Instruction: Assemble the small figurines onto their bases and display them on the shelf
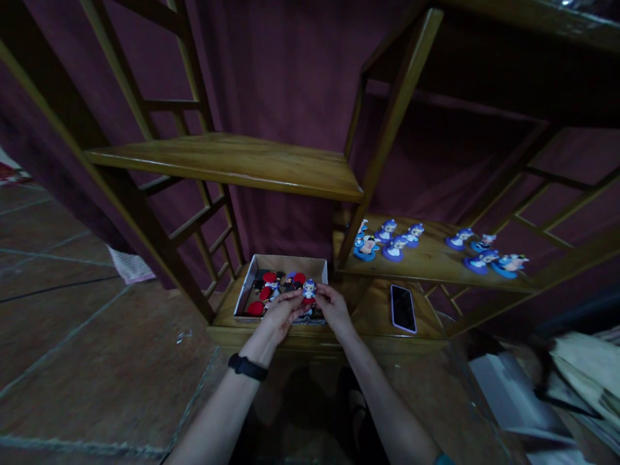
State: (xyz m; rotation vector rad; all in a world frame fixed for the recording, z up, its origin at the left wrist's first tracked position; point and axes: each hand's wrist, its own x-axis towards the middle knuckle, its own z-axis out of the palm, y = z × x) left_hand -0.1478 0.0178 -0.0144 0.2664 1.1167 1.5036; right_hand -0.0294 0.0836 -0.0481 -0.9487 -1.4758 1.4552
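A small figurine [309, 290] with a purple-blue top and white body is held upright between my two hands, over the right part of an open cardboard box [243, 294]. My left hand [282, 311] has its fingers closed on the figurine's left side, and a dark band circles that wrist. From the right, my right hand [334, 309] pinches the same figurine. Inside the box lie several more figurines and red round pieces [256, 308], partly hidden by my left hand. The figurine's lower part is partly covered by my fingers.
The box stands on the low board of a wooden shelf unit [227, 161]. Several purple and blue figurines [394, 247] stand on the right shelf [426, 261]. Below them lies a phone [403, 308]. An upright post [387, 129] divides the bays. White boxes [518, 394] sit on the floor at right.
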